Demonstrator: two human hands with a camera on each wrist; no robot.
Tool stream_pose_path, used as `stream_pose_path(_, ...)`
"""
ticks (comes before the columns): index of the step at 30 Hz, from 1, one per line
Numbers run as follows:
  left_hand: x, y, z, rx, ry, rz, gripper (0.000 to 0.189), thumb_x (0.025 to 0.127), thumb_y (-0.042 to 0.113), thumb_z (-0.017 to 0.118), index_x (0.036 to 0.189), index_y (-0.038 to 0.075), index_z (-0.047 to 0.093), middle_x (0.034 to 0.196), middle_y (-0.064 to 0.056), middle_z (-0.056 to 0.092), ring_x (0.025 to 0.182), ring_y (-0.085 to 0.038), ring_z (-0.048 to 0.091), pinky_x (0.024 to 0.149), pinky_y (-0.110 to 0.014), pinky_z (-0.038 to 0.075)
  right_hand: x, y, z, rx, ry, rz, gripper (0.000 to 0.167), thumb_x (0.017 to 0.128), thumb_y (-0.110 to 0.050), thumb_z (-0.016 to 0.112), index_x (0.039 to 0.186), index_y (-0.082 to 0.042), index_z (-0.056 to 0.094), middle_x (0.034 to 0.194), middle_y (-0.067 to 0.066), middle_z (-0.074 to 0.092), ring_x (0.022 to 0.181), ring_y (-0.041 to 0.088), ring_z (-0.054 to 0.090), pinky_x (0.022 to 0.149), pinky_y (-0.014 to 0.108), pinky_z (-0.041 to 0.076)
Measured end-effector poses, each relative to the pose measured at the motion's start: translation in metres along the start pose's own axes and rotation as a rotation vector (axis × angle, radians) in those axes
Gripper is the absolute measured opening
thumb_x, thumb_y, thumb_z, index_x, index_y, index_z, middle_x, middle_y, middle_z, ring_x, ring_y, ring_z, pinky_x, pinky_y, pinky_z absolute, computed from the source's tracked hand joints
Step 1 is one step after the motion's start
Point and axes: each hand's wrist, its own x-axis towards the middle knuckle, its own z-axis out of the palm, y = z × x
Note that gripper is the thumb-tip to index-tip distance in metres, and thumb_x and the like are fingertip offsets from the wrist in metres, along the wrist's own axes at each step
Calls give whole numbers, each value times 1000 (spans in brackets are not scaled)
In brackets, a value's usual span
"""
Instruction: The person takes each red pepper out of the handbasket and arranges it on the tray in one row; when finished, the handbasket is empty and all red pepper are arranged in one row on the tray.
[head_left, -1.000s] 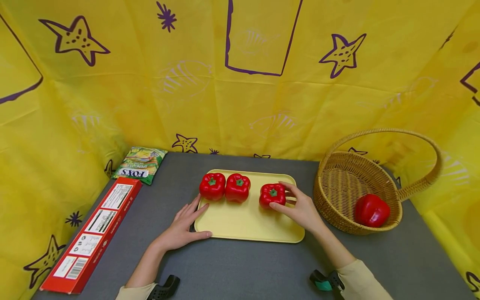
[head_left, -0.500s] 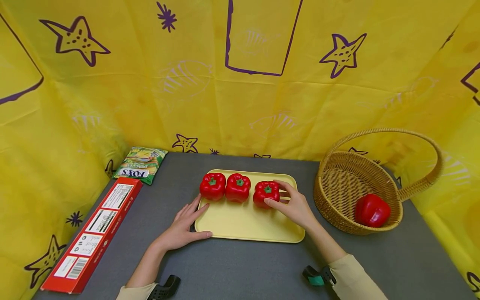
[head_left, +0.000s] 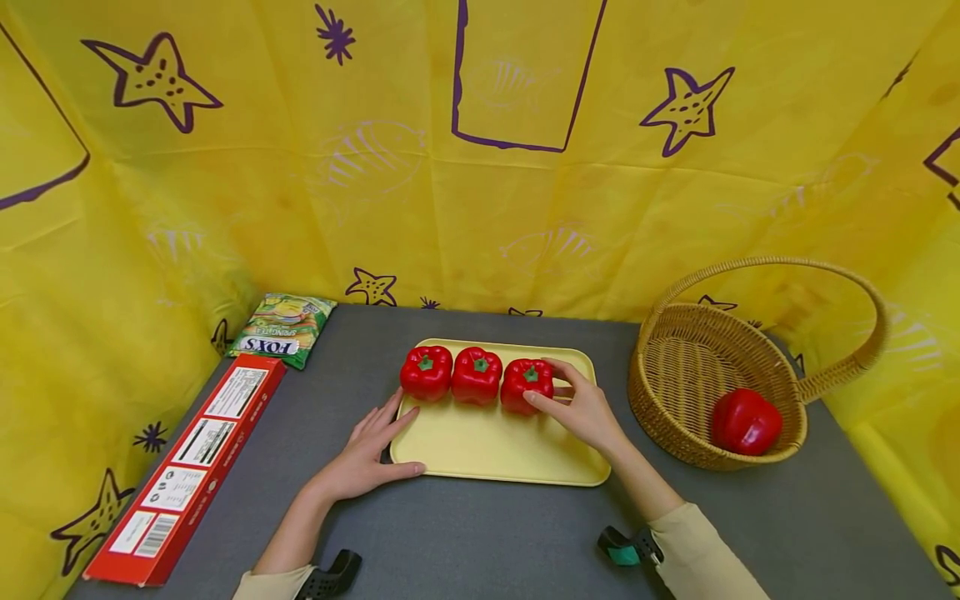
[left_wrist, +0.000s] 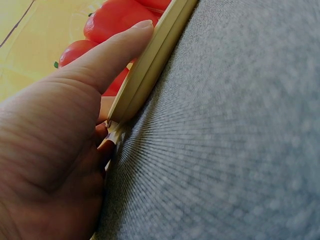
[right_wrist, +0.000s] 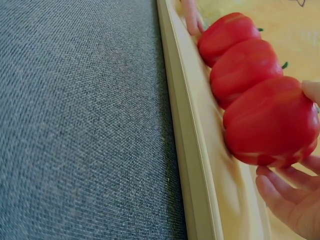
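Three red bell peppers with green stems stand in a row on a pale yellow tray point(head_left: 480, 450). My right hand point(head_left: 588, 414) holds the right-hand bell pepper point(head_left: 517, 385), its thumb at the near side and its fingers behind. In the right wrist view this bell pepper point(right_wrist: 272, 120) sits close against the middle bell pepper point(right_wrist: 245, 70). The left bell pepper point(head_left: 426, 372) is beside the middle one. My left hand point(head_left: 360, 458) rests at the tray's left front corner, fingers spread, with the thumb point(left_wrist: 115, 52) touching the rim.
To the right stands a wicker basket point(head_left: 660, 417) with a tall handle and another red bell pepper point(head_left: 746, 422) inside. A long red box point(head_left: 187, 467) and a green Fox's packet point(head_left: 288, 321) lie at the left. Patterned yellow cloth point(head_left: 480, 208) surrounds the grey table point(head_left: 465, 542).
My right hand has moved the right-hand bell pepper leftward across the tray, up to the middle one. My left hand has stayed in place at the tray's corner.
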Motion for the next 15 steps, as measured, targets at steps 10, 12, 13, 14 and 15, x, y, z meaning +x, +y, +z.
stream_pose_path(10, -1, 0, 0, -1, 5, 1, 87, 83, 45, 75, 151, 9, 36, 162, -15, 7, 146, -39, 6, 111, -62, 1, 0, -1, 2, 18, -7, 1, 68, 83, -41, 77, 141, -17, 50, 137, 13, 55, 105, 30, 66, 85, 41, 54)
stream_pose_path(12, -1, 1, 0, -1, 5, 1, 87, 82, 45, 75, 151, 9, 36, 162, -15, 7, 146, -39, 6, 111, -62, 1, -1, -1, 2, 18, -9, 4, 68, 83, -41, 77, 141, -18, 50, 138, 12, 54, 104, 30, 66, 85, 42, 54)
stream_pose_path(13, -1, 1, 0, -1, 7, 1, 87, 82, 45, 75, 151, 9, 36, 162, -15, 7, 146, -39, 6, 111, -61, 1, 0, -1, 1, 15, -9, 5, 68, 83, -41, 77, 140, -18, 50, 138, 12, 54, 104, 30, 66, 85, 42, 54)
stream_pose_path(14, -1, 0, 0, -1, 7, 1, 87, 82, 45, 75, 151, 9, 36, 162, -15, 7, 146, -39, 6, 111, -61, 1, -1, -1, 1, 15, -13, 7, 68, 82, -41, 78, 141, -18, 50, 139, 12, 53, 105, 30, 66, 86, 43, 54)
stream_pose_path(15, -1, 0, 0, -2, 7, 2, 87, 82, 45, 75, 151, 9, 36, 162, -15, 7, 146, -39, 6, 111, -61, 1, -1, -1, 1, 16, -18, 9, 69, 82, -42, 78, 141, -18, 50, 139, 12, 53, 105, 30, 66, 86, 43, 54)
